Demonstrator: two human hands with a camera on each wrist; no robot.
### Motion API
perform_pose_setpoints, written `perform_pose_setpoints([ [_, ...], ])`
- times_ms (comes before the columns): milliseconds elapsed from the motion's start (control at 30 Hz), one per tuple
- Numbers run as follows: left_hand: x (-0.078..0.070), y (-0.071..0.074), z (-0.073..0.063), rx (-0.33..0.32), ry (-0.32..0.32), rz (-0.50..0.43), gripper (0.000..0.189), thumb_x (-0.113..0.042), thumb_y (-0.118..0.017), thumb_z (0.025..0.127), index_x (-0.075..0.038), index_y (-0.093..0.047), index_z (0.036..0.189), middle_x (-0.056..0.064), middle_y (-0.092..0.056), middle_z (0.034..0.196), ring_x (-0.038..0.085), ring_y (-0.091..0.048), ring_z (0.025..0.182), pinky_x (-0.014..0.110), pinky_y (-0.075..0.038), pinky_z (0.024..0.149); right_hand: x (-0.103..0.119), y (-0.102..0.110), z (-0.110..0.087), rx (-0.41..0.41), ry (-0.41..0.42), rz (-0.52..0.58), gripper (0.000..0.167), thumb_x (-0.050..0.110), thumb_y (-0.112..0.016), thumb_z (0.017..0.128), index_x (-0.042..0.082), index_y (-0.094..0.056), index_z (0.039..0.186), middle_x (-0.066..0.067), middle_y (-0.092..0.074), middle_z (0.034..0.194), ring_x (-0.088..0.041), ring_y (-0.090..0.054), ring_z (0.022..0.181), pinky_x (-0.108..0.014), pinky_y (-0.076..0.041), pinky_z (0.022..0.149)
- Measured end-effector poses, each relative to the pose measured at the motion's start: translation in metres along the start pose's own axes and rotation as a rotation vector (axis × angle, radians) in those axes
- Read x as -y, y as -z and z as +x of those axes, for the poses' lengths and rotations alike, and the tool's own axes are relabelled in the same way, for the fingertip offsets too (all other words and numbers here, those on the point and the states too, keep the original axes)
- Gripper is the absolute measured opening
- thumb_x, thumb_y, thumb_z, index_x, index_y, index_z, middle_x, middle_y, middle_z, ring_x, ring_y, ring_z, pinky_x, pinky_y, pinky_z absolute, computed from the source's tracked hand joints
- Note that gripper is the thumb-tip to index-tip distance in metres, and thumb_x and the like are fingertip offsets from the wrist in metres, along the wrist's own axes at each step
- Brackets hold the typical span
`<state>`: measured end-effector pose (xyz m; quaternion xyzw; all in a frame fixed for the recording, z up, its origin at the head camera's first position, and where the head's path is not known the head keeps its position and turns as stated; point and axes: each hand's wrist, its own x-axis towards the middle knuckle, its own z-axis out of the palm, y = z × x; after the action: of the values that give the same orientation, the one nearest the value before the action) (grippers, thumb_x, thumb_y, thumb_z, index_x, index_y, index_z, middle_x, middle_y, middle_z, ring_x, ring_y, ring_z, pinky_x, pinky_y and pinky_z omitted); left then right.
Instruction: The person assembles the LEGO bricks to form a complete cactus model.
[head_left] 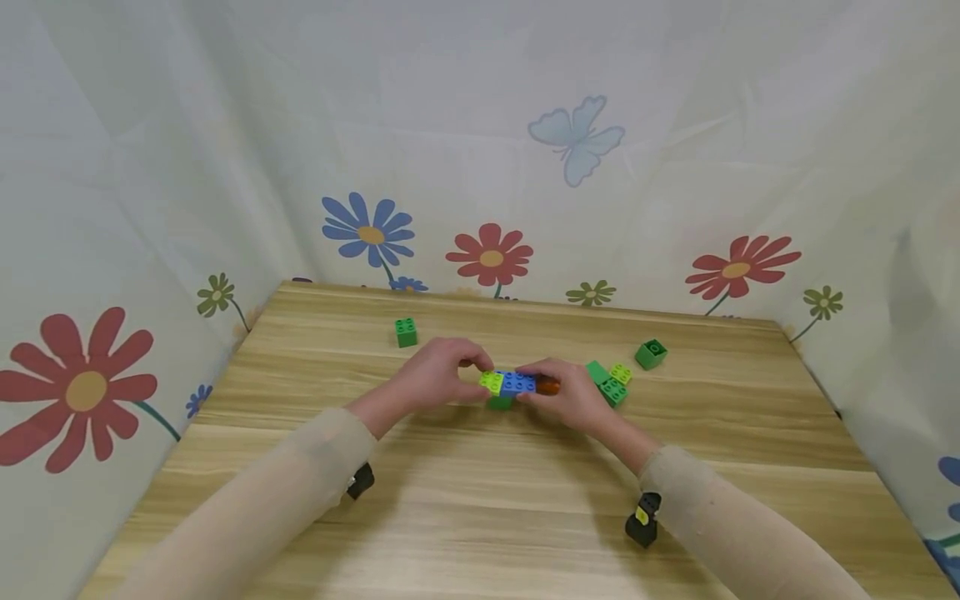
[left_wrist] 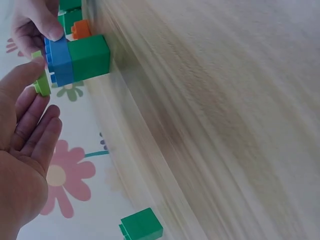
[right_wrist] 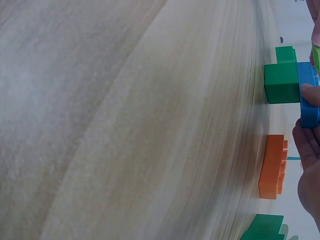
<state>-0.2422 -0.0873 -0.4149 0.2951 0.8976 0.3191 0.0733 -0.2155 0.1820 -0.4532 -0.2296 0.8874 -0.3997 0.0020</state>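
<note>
My left hand (head_left: 442,373) pinches a thin lime-green toy brick (left_wrist: 42,82) between thumb and fingertips. In the left wrist view this lime brick stands close over the studs of a blue brick (left_wrist: 61,62), with a small gap showing. The blue brick sits on top of a taller green brick (left_wrist: 90,58) that rests on the table. My right hand (head_left: 566,393) grips the blue brick, its thumb (right_wrist: 311,94) on the near side and fingers on the far side. An orange brick (right_wrist: 271,167) lies on the table, partly covered by the right hand in the head view.
Right of the right hand lie several green bricks (head_left: 614,392) and a small lime brick (head_left: 621,372). A green brick (head_left: 651,354) tilted on its side lies farther right. Another green brick (head_left: 406,332) stands upright at the back left. A flowered curtain (head_left: 450,150) hangs behind the wooden table (head_left: 480,517).
</note>
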Motion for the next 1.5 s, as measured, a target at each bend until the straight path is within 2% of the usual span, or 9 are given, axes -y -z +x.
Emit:
perform_pose_setpoints([
  [167,-0.006,-0.002,0.006,-0.008,0.000,0.020,0.028,-0.026,-0.092,0.087,-0.020,-0.077,0.110,-0.007,-0.074,0.110,0.026,-0.068,0.110,0.039,-0.057,0.100,0.000,0.000,-0.001,0.000,-0.005,0.007,0.039,0.017,-0.084,0.095,0.007,-0.075,0.131,-0.009,-0.076,0.127,-0.027,-0.070,0.118,-0.048,-0.057,0.104],
  [300,-0.010,-0.003,0.009,-0.013,0.024,0.025,0.028,-0.026,-0.092,0.087,-0.020,-0.077,0.110,-0.007,-0.074,0.109,0.026,-0.067,0.110,0.039,-0.057,0.100,0.000,0.000,-0.001,0.001,-0.006,0.005,0.038,0.018,-0.084,0.095,0.007,-0.076,0.131,-0.009,-0.076,0.127,-0.026,-0.070,0.118,-0.048,-0.057,0.105],
  [633,-0.013,-0.006,0.016,-0.011,0.040,0.042,0.028,-0.028,-0.091,0.088,-0.019,-0.077,0.110,-0.007,-0.073,0.108,0.026,-0.067,0.111,0.037,-0.056,0.100,-0.002,-0.001,0.000,0.000,0.012,0.018,0.038,0.017,-0.083,0.095,0.007,-0.076,0.131,-0.008,-0.076,0.127,-0.026,-0.071,0.117,-0.046,-0.058,0.104],
  [1167,-0.016,-0.009,0.021,0.021,-0.012,0.117,0.034,-0.029,-0.090,0.089,-0.016,-0.080,0.119,-0.003,-0.076,0.113,0.026,-0.068,0.111,0.040,-0.055,0.102,0.001,-0.001,-0.002,-0.015,0.018,0.008,0.038,0.017,-0.084,0.095,0.007,-0.076,0.130,-0.009,-0.076,0.125,-0.026,-0.072,0.115,-0.046,-0.059,0.102],
  [1500,-0.015,-0.010,0.021,0.023,-0.015,0.101,0.034,-0.030,-0.089,0.090,-0.015,-0.079,0.119,-0.002,-0.075,0.114,0.027,-0.067,0.111,0.040,-0.054,0.103,-0.003,-0.003,-0.001,-0.030,0.017,0.004,0.037,0.016,-0.085,0.094,0.007,-0.076,0.129,-0.009,-0.077,0.125,-0.025,-0.072,0.115,-0.045,-0.060,0.101],
])
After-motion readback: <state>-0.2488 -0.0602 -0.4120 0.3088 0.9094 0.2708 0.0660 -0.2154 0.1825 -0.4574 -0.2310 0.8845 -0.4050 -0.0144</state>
